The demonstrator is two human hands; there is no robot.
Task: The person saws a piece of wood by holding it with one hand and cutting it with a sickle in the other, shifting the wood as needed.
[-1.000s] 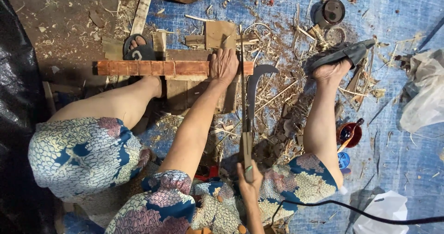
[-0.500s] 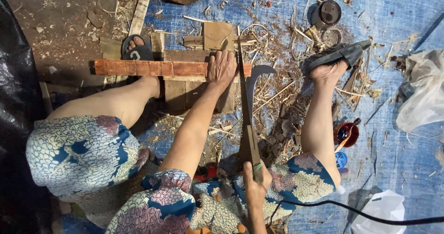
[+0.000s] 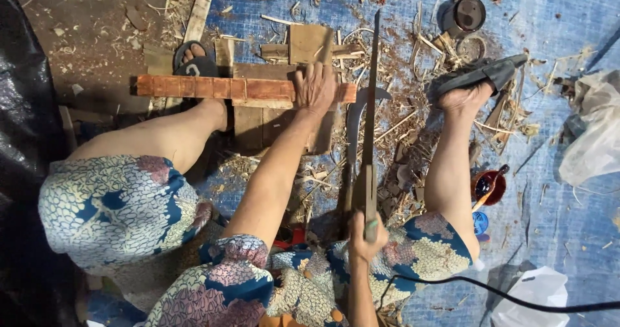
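Left hand: the left hand [image 3: 314,87] lies palm down on the reddish wooden slat [image 3: 239,88], fingers spread over its right part and pressing it flat; it rests on the slat without closing around it.
Right hand: the right hand [image 3: 365,236] is clenched around the wooden handle of the long blade [image 3: 371,101], low in the view near the person's lap.
Blade: it points away from the person, its narrow edge running up past the right end of the slat; whether it touches the wood cannot be told.
Slat: it lies crosswise on the stack of wooden boards [image 3: 309,43], on the blue tarp [image 3: 555,191], between the person's feet.
Curved knife: a second curved blade [image 3: 356,117] lies on the tarp just beside the long one, partly hidden by it.
Feet: the left foot [image 3: 194,59] in a dark sandal sits behind the slat's left part; the right foot [image 3: 475,85] is well apart on the right.
Surroundings: wood shavings [image 3: 413,133] litter the tarp; a small red bowl [image 3: 489,186] stands near the right leg; a black cable [image 3: 516,296] crosses the lower right.
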